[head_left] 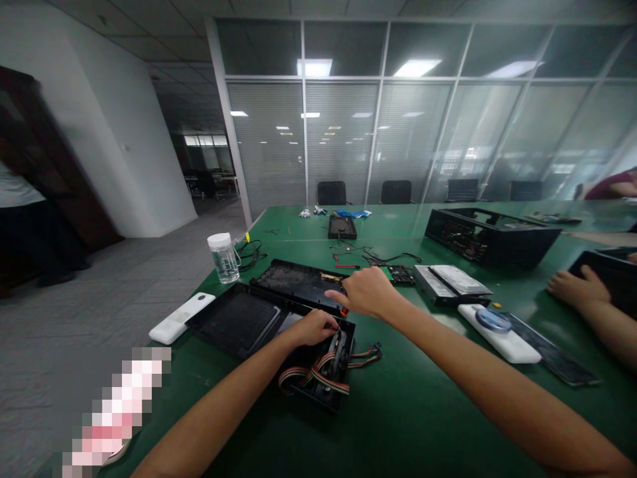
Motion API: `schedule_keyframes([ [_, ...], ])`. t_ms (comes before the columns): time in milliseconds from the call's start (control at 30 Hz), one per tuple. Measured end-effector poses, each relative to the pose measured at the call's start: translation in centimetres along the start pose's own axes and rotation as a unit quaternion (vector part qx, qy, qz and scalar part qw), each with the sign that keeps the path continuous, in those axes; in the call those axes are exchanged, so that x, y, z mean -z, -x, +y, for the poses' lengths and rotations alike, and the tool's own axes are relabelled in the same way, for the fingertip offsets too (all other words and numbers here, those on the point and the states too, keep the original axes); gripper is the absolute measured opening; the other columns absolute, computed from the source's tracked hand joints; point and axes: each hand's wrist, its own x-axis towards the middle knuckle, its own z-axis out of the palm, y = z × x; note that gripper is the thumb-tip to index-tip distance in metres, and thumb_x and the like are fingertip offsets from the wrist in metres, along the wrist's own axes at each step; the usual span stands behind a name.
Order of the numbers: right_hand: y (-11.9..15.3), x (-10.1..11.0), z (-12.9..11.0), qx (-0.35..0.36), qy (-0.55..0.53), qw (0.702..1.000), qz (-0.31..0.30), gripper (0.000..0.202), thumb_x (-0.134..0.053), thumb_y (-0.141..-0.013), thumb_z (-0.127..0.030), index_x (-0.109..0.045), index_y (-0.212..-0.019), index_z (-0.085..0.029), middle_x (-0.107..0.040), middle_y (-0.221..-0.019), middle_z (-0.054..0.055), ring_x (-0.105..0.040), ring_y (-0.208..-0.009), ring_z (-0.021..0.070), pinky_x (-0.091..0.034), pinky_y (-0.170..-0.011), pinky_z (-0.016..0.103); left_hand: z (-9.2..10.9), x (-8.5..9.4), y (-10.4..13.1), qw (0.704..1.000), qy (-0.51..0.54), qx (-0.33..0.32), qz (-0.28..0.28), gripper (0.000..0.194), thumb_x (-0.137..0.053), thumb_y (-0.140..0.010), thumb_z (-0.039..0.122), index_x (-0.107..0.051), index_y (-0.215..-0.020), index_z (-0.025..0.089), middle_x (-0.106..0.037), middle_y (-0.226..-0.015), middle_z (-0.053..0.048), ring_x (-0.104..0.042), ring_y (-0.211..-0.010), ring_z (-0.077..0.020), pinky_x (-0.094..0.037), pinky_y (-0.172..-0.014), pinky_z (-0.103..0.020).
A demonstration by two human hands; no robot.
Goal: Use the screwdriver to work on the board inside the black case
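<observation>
My right hand (368, 292) is closed in a fist above an opened black plastic case (233, 315). Below the fist shows a small orange part of what looks like a screwdriver (344, 311), pointing down. Over the right end of the case, my left hand (318, 327) pinches its fingertips close to the tool's tip; what lies between them is too small to make out. A striped ribbon cable (318, 375) loops across the case's near right corner, beside a metal-and-black part (338, 355). Just behind lies a flat black panel (293, 282).
A clear bottle (225, 257) and a white power bank (183, 318) stand left. To the right are a silver drive (452, 282), another white device (500, 334), a phone (552, 352) and a black computer chassis (490, 236). Another person's hand (580, 285) rests at far right.
</observation>
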Motion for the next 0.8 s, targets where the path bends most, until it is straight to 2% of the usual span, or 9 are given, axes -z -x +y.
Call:
schedule_keyframes([
  [133, 0.1, 0.6, 0.0, 0.040, -0.031, 0.998, -0.035, 0.049, -0.031, -0.087, -0.050, -0.060, -0.101, -0.014, -0.067, -0.088, 0.015, -0.063, -0.078, 0.0243, -0.039, -0.065, 0.030, -0.1, 0.0, 0.0, 1.000, -0.003, -0.001, 0.001, 0.019, -0.054, -0.076, 0.014, -0.069, -0.088, 0.015, -0.069, -0.083, -0.003, -0.059, -0.072, -0.0130, -0.041, -0.068, -0.019],
  [267, -0.2, 0.4, 0.5, -0.003, -0.017, 0.999, -0.046, 0.059, -0.021, -0.088, -0.053, -0.064, -0.088, -0.012, -0.066, -0.087, 0.019, -0.062, -0.083, 0.0288, -0.039, -0.067, 0.034, -0.4, -0.1, 0.1, 1.000, -0.003, 0.001, -0.001, 0.020, -0.053, -0.076, 0.014, -0.069, -0.088, 0.015, -0.069, -0.082, -0.002, -0.059, -0.071, -0.0126, -0.041, -0.067, -0.018],
  [300, -0.2, 0.3, 0.7, -0.003, -0.026, 0.999, -0.048, 0.059, -0.021, -0.089, -0.052, -0.063, -0.090, -0.012, -0.066, -0.087, 0.019, -0.062, -0.082, 0.0284, -0.040, -0.067, 0.034, -0.4, -0.1, 0.1, 1.000, -0.003, -0.001, 0.000, 0.020, -0.053, -0.076, 0.013, -0.069, -0.088, 0.015, -0.069, -0.082, -0.002, -0.060, -0.071, -0.0126, -0.041, -0.067, -0.018],
  [433, -0.3, 0.3, 0.9, 0.067, -0.104, 0.989, -0.082, 0.042, -0.028, -0.089, -0.044, -0.056, -0.106, -0.018, -0.067, -0.088, 0.010, -0.062, -0.075, 0.0206, -0.039, -0.062, 0.027, -0.3, -0.1, 0.1, 1.000, -0.013, -0.005, 0.005, 0.019, -0.054, -0.076, 0.014, -0.069, -0.087, 0.015, -0.069, -0.082, -0.003, -0.060, -0.071, -0.0129, -0.041, -0.066, -0.019],
  [567, -0.2, 0.1, 1.1, 0.009, -0.054, 0.997, -0.049, 0.055, -0.022, -0.089, -0.052, -0.062, -0.090, -0.013, -0.066, -0.084, 0.016, -0.062, -0.080, 0.0259, -0.040, -0.065, 0.031, 0.1, 0.1, 0.2, 1.000, -0.011, -0.003, 0.005, 0.019, -0.053, -0.076, 0.014, -0.069, -0.088, 0.015, -0.069, -0.082, -0.002, -0.060, -0.071, -0.0130, -0.041, -0.066, -0.019],
  [700, 0.0, -0.2, 1.5, 0.056, -0.094, 0.992, -0.060, 0.044, -0.034, -0.086, -0.051, -0.058, -0.099, -0.016, -0.066, -0.084, 0.012, -0.062, -0.073, 0.0223, -0.039, -0.060, 0.028, 0.3, 0.2, 0.2, 1.000, -0.014, 0.006, -0.003, 0.020, -0.054, -0.076, 0.014, -0.069, -0.088, 0.016, -0.069, -0.082, -0.002, -0.060, -0.072, -0.0130, -0.041, -0.067, -0.018],
  [800, 0.2, -0.8, 2.0, 0.025, -0.080, 0.996, -0.036, 0.047, -0.032, -0.086, -0.052, -0.062, -0.084, -0.015, -0.065, -0.080, 0.013, -0.061, -0.077, 0.0231, -0.038, -0.064, 0.028, 0.3, 0.2, 0.2, 1.000, -0.012, 0.010, -0.002, 0.020, -0.053, -0.076, 0.014, -0.068, -0.089, 0.016, -0.069, -0.084, -0.002, -0.060, -0.074, -0.0129, -0.042, -0.068, -0.018],
])
